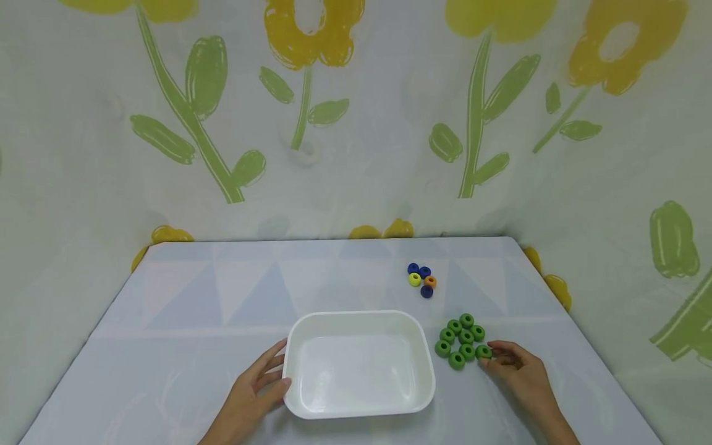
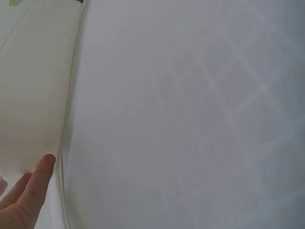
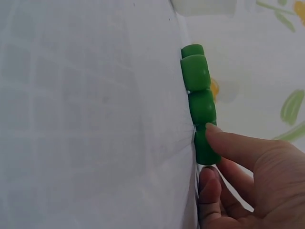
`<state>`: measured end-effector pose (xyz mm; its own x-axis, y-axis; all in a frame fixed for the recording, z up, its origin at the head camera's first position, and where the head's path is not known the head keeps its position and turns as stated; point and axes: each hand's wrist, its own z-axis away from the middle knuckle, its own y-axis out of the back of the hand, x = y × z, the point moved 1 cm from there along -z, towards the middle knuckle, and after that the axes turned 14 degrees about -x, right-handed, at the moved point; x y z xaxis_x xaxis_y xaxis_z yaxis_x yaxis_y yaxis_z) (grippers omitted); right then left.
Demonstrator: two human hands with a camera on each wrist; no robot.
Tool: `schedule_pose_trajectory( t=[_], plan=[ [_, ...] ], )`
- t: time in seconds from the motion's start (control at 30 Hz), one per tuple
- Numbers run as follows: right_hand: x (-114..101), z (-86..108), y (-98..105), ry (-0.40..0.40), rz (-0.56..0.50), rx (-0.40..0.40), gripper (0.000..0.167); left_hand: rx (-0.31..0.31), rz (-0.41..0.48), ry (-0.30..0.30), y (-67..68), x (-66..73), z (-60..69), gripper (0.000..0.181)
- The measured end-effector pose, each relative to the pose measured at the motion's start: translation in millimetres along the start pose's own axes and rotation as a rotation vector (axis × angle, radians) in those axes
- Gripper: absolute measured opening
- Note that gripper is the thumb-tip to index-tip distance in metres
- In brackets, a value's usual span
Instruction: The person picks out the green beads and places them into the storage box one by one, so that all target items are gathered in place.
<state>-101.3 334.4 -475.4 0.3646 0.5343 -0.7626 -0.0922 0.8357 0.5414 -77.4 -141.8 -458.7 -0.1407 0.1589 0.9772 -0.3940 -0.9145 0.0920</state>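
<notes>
A white tray lies on the table, and my left hand rests against its left side, fingers fairly straight and thumb at the rim. The left wrist view shows fingers of that hand touching the tray's pale wall. Right of the tray, several green beads sit in a loose cluster. My right hand pinches the green bead at the cluster's right edge. In the right wrist view, thumb and fingers of the right hand are around the nearest green bead, which touches the table.
Beyond the green beads lie several small beads: dark blue ones, a yellow one and an orange one. The patterned table ends at a pale cloth backdrop with printed flowers, behind and at both sides.
</notes>
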Motion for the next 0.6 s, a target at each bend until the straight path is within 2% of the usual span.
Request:
schedule_pose_trajectory(
  t=[0.27, 0.5, 0.6],
  plan=[
    [-3.1, -0.6, -2.3, 0.052, 0.099, 0.021, 0.06, 0.021, 0.006, 0.003, -1.4, 1.6, 0.7, 0.066],
    [-4.8, -1.3, -2.9, 0.058, 0.133, 0.022, 0.058, 0.12, -0.022, 0.019, -5.5, 4.5, -0.2, 0.063],
    [-4.9, -0.7, -2.0, 0.058, 0.155, 0.034, 0.059, 0.127, -0.026, 0.012, -6.1, 5.4, -0.9, 0.062]
  ],
)
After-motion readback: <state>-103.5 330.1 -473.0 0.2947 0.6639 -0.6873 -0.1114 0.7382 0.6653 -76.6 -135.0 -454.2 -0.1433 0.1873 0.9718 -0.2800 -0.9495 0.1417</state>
